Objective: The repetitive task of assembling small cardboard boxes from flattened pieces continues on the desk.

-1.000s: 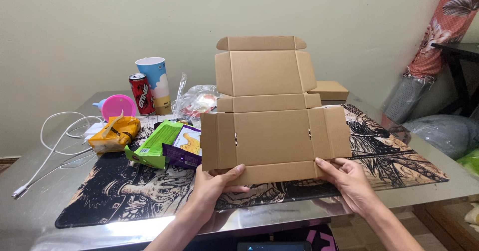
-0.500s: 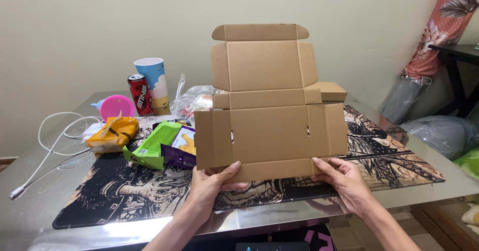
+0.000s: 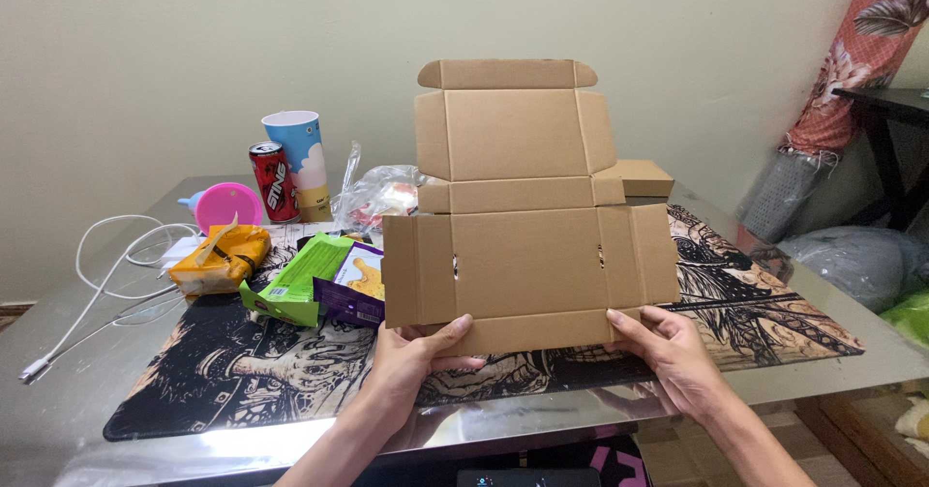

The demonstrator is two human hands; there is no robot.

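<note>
I hold an unfolded brown cardboard box blank (image 3: 527, 255) upright above the table, its flaps spread and its top flap near the wall. My left hand (image 3: 411, 361) grips the bottom edge at the left, thumb on the front. My right hand (image 3: 668, 352) grips the bottom edge at the right. The blank hides part of the printed black desk mat (image 3: 242, 381) behind it.
On the left lie a green and purple snack box (image 3: 319, 279), a yellow snack bag (image 3: 218, 260), a pink funnel (image 3: 227, 205), a red can (image 3: 271, 179), a blue paper cup (image 3: 300, 158) and a white cable (image 3: 97, 274). A clear plastic bag (image 3: 377, 197) and a small brown box (image 3: 644, 177) sit behind.
The cardboard blank has risen slightly and shifted a little left, standing more upright. Both hands kept their grip on its bottom edge.
</note>
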